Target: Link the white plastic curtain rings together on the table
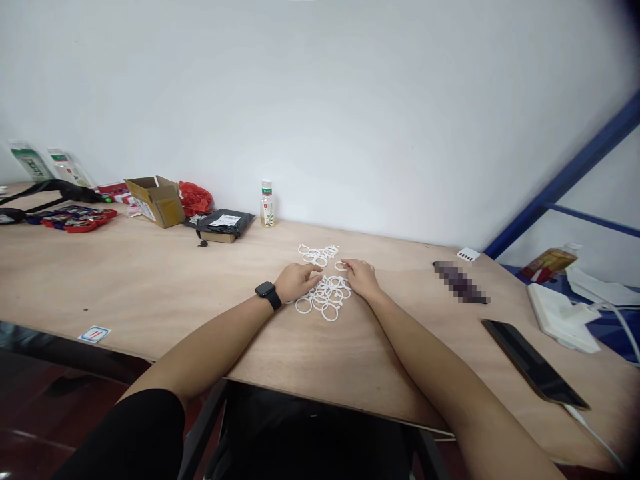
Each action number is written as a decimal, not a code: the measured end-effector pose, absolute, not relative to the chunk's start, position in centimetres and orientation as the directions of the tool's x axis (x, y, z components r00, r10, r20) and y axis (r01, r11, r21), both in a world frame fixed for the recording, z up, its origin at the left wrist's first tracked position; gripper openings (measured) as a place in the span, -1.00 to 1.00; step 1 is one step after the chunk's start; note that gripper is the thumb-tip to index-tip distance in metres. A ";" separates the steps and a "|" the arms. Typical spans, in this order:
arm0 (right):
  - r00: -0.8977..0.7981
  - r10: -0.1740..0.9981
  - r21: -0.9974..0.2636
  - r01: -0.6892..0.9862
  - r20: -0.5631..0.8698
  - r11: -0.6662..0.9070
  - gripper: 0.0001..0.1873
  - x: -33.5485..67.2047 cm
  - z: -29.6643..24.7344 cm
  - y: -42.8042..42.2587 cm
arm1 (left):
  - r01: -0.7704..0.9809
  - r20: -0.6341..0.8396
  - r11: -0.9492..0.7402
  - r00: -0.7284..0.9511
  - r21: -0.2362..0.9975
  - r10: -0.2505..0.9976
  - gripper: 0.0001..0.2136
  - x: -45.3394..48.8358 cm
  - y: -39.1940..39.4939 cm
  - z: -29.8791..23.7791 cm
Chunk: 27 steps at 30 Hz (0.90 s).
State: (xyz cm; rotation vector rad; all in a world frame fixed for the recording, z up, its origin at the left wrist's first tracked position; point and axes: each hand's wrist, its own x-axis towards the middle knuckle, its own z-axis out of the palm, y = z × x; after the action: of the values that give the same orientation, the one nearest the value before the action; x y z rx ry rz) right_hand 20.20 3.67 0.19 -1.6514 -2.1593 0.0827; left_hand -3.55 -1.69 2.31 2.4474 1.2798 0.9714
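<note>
Two groups of white plastic rings with small knobs lie on the wooden table. A smaller cluster of rings (pixel 316 256) sits farther back, and a larger pile of rings (pixel 327 293) is closer to me. My right hand (pixel 363 279) pinches a single white ring (pixel 341 265) between thumb and fingertips, just above the nearer pile. At that pile's left edge rests my left hand (pixel 297 282), a black watch on its wrist. Its thumb and forefinger point toward the rings with a gap between them; the other fingers are partly hidden.
Along the wall stand a bottle (pixel 267 205), a black package (pixel 225 223) and an open cardboard box (pixel 157 202). On the right lie a phone (pixel 535 363) on a cable, a white power strip (pixel 560 319) and a blurred dark item (pixel 460 281). A numbered label (pixel 95 334) marks the front edge.
</note>
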 end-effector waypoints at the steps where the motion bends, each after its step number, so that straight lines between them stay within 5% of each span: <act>1: -0.184 0.937 -0.302 0.913 0.297 0.275 -0.62 20.3 0.3 3.7 | 0.652 0.453 -0.600 0.408 0.462 0.793 -0.73 -3.6 -1.7 2.3; 9: -0.002 0.971 -0.269 0.961 0.240 0.068 -0.66 21.0 0.7 3.7 | 0.655 0.460 -0.603 0.406 0.456 0.789 -0.71 -3.6 -1.7 2.3; 20: -0.051 0.973 -0.272 0.956 0.223 0.113 -0.71 20.8 0.7 3.6 | 0.663 0.453 -0.596 0.404 0.454 0.795 -0.73 -3.5 -2.0 2.7; 27: -0.097 0.863 -0.409 0.851 0.496 0.330 -0.68 20.4 0.5 3.5 | 0.650 0.477 -0.607 0.397 0.457 0.784 -0.72 -3.5 -1.9 2.5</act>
State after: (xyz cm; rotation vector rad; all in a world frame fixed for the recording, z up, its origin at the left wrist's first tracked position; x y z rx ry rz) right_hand 20.42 3.48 0.49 -1.5052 -1.9256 0.0231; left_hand -3.51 -1.91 2.55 2.4547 1.2782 1.0018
